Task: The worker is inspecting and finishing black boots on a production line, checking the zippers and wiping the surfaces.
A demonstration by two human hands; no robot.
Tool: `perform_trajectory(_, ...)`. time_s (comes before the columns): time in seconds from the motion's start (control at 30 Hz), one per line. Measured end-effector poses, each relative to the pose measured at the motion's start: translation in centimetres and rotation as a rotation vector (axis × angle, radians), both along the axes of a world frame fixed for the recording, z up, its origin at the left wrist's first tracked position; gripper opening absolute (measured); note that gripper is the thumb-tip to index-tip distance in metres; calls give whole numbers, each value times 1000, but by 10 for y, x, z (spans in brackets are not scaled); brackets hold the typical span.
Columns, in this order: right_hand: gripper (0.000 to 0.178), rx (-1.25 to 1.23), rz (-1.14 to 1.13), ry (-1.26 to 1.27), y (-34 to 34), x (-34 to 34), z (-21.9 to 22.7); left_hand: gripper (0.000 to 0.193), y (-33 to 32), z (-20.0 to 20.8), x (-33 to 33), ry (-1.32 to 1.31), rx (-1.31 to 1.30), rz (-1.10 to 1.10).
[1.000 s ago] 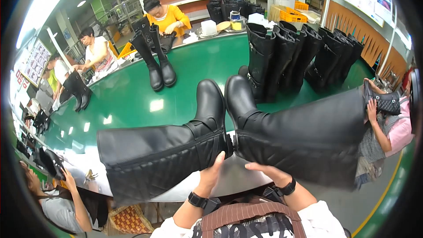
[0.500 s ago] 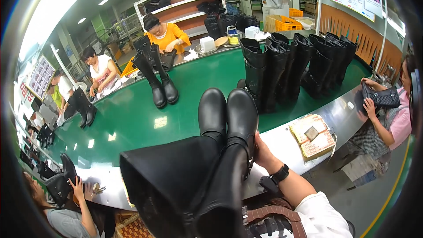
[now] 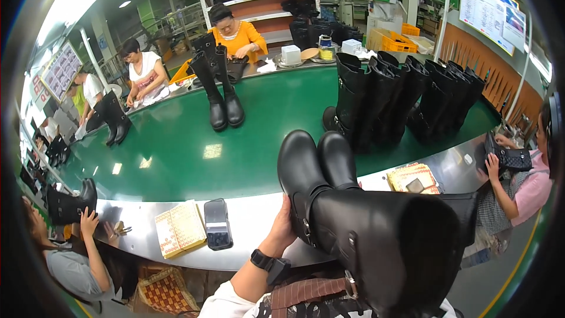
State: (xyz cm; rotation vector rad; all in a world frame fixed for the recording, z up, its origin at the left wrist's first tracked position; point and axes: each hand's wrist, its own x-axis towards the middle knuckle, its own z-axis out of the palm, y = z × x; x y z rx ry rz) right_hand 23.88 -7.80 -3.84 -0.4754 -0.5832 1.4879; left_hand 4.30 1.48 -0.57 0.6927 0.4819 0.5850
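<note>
A pair of tall black boots (image 3: 376,232) with buckled ankle straps is held up in front of me, toes pointing away, shafts swung to the lower right. My left hand (image 3: 283,224), below a dark wristband, grips the nearer boot by its ankle and heel. Of my right hand, at most a sliver of skin shows beside the farther boot's ankle; the boots cover the rest, so its fingers cannot be read.
A green table (image 3: 176,135) holds a standing boot pair (image 3: 219,91) and a row of tall boots (image 3: 376,97). Along the metal edge lie a phone (image 3: 218,224), a yellow-white paper stack (image 3: 180,229) and another stack (image 3: 406,175). Co-workers handle boots at both sides; others sit opposite.
The boots have swung round, their shafts going from lower left to lower right. My left hand has come into sight on the ankle, my right has become mostly hidden. The phone is now uncovered.
</note>
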Motion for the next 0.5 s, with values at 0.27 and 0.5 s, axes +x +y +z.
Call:
perform_trajectory(0.27, 60, 66, 0, 122, -10, -10, 17, 51, 20, -12, -26, -341, -24, -99)
perform_trajectory(0.5, 57, 25, -209, 315, -28, -22, 19, 55, 17, -13, -38, -467, -27, -35)
